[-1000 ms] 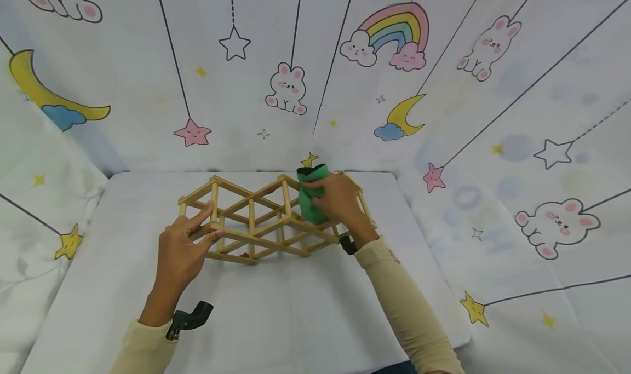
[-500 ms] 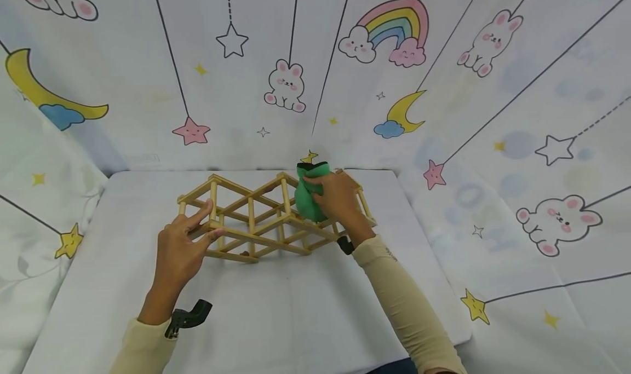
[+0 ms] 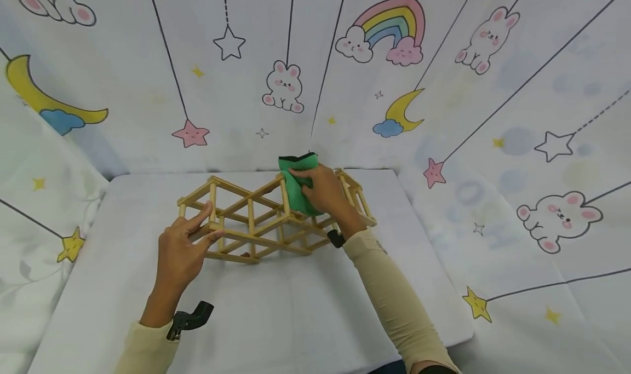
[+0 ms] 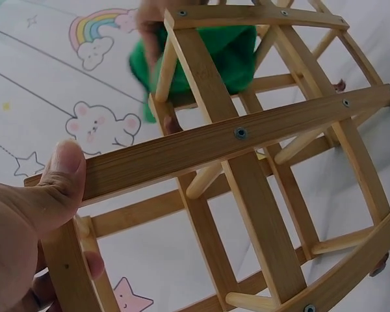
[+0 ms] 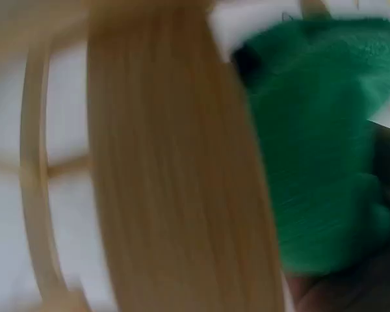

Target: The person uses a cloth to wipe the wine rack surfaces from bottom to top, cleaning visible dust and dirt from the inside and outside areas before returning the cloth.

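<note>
A wooden lattice rack (image 3: pixel 261 240) with crossed slats and round dowels stands on the white table. My left hand (image 3: pixel 179 251) grips its left end, the thumb lying over a slat in the left wrist view. In my right hand (image 3: pixel 327 190) is a green cloth (image 3: pixel 294 196) with a black edge, bunched under the fingers. The cloth lies at an upright dowel near the rack's middle peak. Seen from the right wrist, the cloth (image 5: pixel 312 149) is blurred beside a broad wooden slat (image 5: pixel 175 162). Metal screw heads dot the slats in the left wrist view.
The white tabletop (image 3: pixel 276 314) extends in front of the rack. Behind it rises a white backdrop (image 3: pixel 236 89) printed with bunnies, stars, moons and a rainbow. Each wrist carries a black camera mount (image 3: pixel 189 319).
My right hand has moved left with the green cloth, from behind the middle dowel over to it. The left hand and the rack stay in place.
</note>
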`<move>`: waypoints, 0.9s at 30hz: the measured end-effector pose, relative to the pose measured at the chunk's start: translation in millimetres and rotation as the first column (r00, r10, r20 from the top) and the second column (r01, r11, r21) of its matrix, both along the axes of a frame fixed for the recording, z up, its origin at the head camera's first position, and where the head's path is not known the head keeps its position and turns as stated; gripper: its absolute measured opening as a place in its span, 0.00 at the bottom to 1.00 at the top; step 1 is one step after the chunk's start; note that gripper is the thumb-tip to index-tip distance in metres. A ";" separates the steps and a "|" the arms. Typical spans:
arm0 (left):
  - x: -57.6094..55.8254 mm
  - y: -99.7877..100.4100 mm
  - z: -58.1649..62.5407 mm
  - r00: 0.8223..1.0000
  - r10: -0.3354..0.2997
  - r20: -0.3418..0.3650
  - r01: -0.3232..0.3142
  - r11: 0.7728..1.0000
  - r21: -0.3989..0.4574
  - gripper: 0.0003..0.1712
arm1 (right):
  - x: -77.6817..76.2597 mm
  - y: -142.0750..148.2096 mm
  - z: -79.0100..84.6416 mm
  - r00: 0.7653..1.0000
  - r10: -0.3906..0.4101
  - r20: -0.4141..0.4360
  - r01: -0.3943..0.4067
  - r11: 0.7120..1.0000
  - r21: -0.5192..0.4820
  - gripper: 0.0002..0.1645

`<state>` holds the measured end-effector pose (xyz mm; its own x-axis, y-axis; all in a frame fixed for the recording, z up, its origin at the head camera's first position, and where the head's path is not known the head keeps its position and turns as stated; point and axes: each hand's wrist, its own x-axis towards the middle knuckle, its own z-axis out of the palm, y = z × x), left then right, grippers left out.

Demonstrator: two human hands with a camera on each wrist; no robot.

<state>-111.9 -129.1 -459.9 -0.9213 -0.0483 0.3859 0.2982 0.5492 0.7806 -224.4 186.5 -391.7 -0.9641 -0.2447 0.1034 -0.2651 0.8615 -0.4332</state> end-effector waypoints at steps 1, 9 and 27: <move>0.0 0.5 -0.8 1.000 -0.001 0.002 0.001 1.000 0.004 0.43 | -0.2 2.4 -1.5 1.000 -0.019 0.018 0.018 0.998 0.066 0.32; -0.9 0.2 -0.7 1.000 -0.006 -0.006 0.006 1.000 0.020 0.44 | 0.4 2.3 -1.6 0.999 -0.044 -0.021 0.037 0.970 -0.239 0.25; -1.0 -1.4 -0.9 1.000 0.020 -0.001 -0.020 1.000 0.016 0.44 | 0.8 10.4 -0.5 0.962 -0.242 -0.124 0.258 0.957 0.132 0.24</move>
